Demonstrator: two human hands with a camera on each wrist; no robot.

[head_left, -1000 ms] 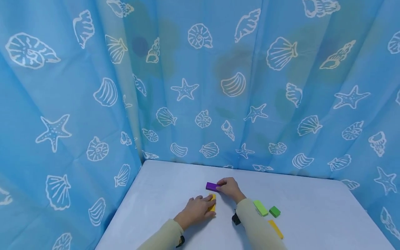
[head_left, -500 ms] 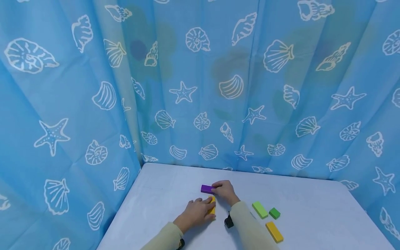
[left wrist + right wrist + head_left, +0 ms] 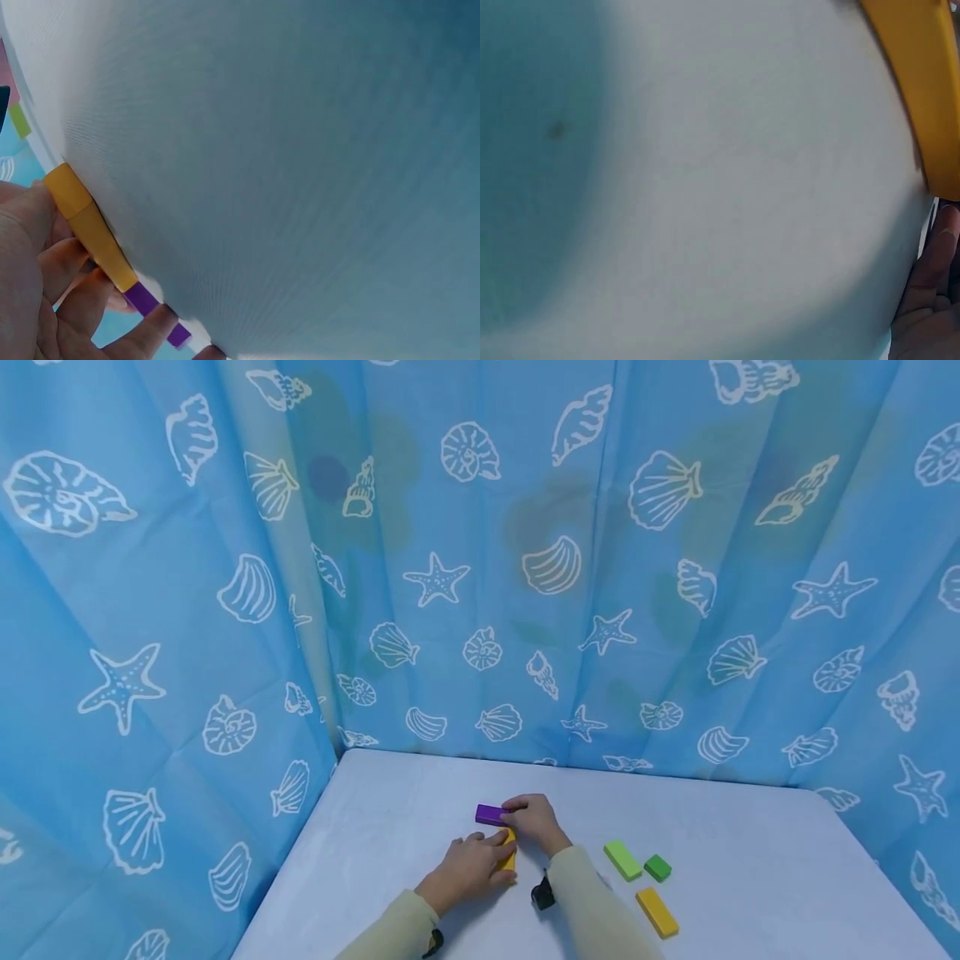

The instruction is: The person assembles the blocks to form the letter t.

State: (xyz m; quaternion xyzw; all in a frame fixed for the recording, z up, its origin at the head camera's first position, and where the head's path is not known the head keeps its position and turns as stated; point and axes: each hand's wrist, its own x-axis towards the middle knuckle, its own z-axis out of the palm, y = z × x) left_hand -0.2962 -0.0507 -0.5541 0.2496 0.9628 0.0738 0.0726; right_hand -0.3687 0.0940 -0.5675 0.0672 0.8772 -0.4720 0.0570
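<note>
In the head view, my left hand (image 3: 467, 868) lies over a yellow block (image 3: 510, 857) standing lengthwise on the table. Its thumb is at the near end and its fingers are along the left side and top. In the left wrist view a seam or edge crosses the yellow block (image 3: 101, 244); I cannot tell if it is two pieces. My right hand (image 3: 534, 820) pinches the right end of a purple block (image 3: 489, 814), laid crosswise at the yellow block's far end. The left wrist view shows the purple block (image 3: 141, 298) at the yellow one's end, partly behind fingers.
Right of my right sleeve lie a light green block (image 3: 623, 861), a small dark green block (image 3: 658, 867) and another yellow block (image 3: 657, 912). They rest on the white table (image 3: 757, 860). A blue shell-patterned curtain (image 3: 480, 568) stands behind and to the left.
My right hand has slid the purple block leftward, across the yellow block's far end. My left hand stays on the yellow block. The right sleeve uncovers more of the other yellow block.
</note>
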